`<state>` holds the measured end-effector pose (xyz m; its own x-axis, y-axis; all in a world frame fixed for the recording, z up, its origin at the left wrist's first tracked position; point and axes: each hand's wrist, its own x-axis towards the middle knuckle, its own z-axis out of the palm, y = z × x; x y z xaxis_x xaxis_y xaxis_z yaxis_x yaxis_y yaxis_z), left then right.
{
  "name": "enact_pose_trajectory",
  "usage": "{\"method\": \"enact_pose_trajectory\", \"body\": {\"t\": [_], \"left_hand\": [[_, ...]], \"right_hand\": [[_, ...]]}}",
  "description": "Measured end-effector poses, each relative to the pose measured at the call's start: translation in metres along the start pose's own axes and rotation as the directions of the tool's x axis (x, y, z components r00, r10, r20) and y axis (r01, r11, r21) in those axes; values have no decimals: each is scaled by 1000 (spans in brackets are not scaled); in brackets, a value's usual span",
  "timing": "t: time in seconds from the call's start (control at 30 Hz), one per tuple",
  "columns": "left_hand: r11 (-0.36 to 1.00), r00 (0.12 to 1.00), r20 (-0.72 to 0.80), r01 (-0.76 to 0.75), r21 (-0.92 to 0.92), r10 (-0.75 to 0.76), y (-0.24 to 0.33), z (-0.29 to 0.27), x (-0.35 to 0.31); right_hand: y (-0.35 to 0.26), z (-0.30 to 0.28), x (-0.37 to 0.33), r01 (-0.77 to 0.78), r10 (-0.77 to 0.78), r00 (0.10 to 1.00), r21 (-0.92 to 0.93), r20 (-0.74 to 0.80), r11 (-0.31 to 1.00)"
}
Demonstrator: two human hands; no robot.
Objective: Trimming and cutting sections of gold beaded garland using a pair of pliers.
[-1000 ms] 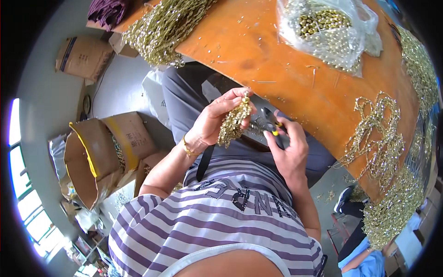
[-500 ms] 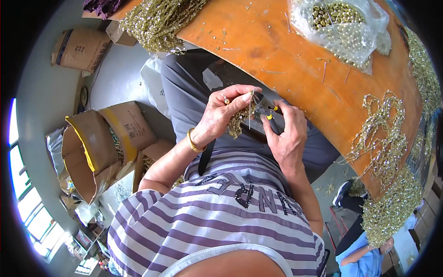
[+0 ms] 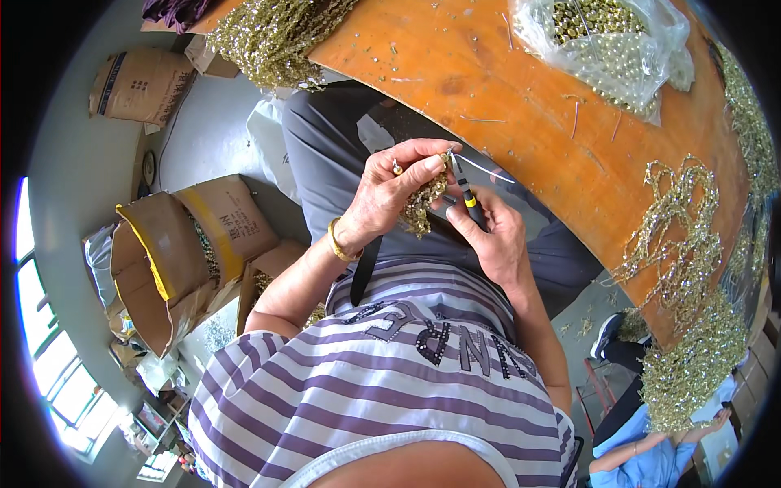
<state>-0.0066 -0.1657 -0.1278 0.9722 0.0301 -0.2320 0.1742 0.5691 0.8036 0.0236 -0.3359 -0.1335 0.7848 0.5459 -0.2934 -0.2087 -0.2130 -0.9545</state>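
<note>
Over my lap, my left hand (image 3: 389, 187) pinches a bunch of gold bead strands (image 3: 419, 210) between thumb and fingers. A small gold bead (image 3: 398, 169) shows by its curled fingers. My right hand (image 3: 498, 242) is closed round pliers (image 3: 469, 197) with dark handles and yellow bands. Their jaws point up to my left fingertips, at the top of the bunch. From there a thin pale wire or thread (image 3: 486, 169) curves off to the right. Exactly what the jaws touch is too small to tell.
An orange table (image 3: 455, 77) bears a clear bag of gold beads (image 3: 598, 61), loose wire pieces and gold strands (image 3: 675, 228). More strands (image 3: 277, 37) hang over its far left edge. Cardboard boxes (image 3: 167, 252) stand at left. Another person in blue (image 3: 643, 455) is at lower right.
The pliers have turned in my right hand, which has moved slightly down and left. The thin wire or thread that hung downward now arcs out to the right. My left hand keeps its pinch.
</note>
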Motion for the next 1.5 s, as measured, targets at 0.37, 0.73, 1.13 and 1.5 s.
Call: {"method": "enact_pose_trajectory", "body": {"t": [0.37,0.73,1.13,1.5], "left_hand": [[995,987,-159,-20,102,36,-5,-2,-3],[928,969,-173,-104,357,175,-12,-10,-7],[852,906,-342,-38,522,250,-38,-45,-4],[726,814,-538,233,647,218,-86,-107,16]], "right_hand": [[2,13,8,220,-325,922,-402,-212,889],[7,17,9,181,-322,923,-504,-209,844],[70,43,43,176,-235,971,-525,-47,833],[125,65,85,-145,204,962,-294,180,945]]}}
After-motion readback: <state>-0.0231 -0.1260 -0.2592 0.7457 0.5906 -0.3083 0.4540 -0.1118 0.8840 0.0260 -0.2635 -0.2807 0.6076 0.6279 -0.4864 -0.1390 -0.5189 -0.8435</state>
